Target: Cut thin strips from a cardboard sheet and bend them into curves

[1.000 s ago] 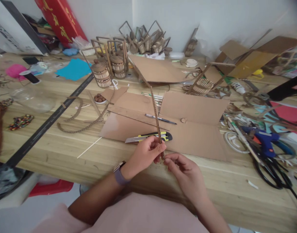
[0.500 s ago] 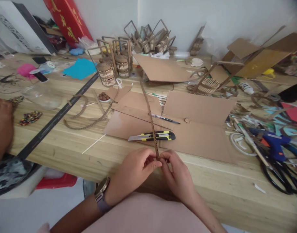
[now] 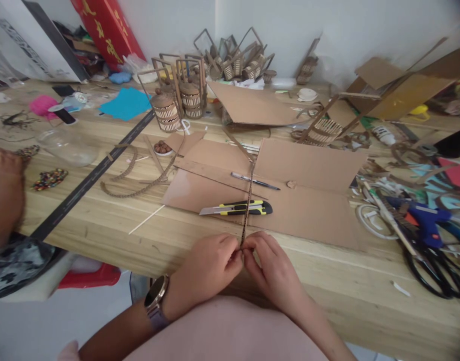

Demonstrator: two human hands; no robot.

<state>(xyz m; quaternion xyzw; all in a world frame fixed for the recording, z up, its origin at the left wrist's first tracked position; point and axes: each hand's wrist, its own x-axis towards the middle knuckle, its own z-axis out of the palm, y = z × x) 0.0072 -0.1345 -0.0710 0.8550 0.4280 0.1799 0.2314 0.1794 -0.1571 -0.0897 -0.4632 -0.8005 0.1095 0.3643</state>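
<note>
Between my left hand (image 3: 217,263) and my right hand (image 3: 273,265) is the near end of a narrow corrugated cardboard strip (image 3: 248,203). Both hands are closed, pinching that end with thumbs and forefingers at the table's front edge. From my fingers the strip runs away from me, bending to the left at its far part. It passes over a black and yellow utility knife (image 3: 262,206) and a pen (image 3: 267,184). These lie on flat cardboard pieces (image 3: 312,215). The strip's tip between my fingers is hidden.
Left are a curved cardboard strip (image 3: 140,193), a thin stick (image 3: 147,219), a black metal ruler (image 3: 94,173) and another person's hand (image 3: 4,195). Small lidded baskets (image 3: 165,111) stand behind. At right lie a blue glue gun (image 3: 427,220) and black-handled scissors (image 3: 429,276).
The strip has turned: its far part now bends to the left instead of running fairly straight. My hands stay pinched on its near end and have drawn closer together.
</note>
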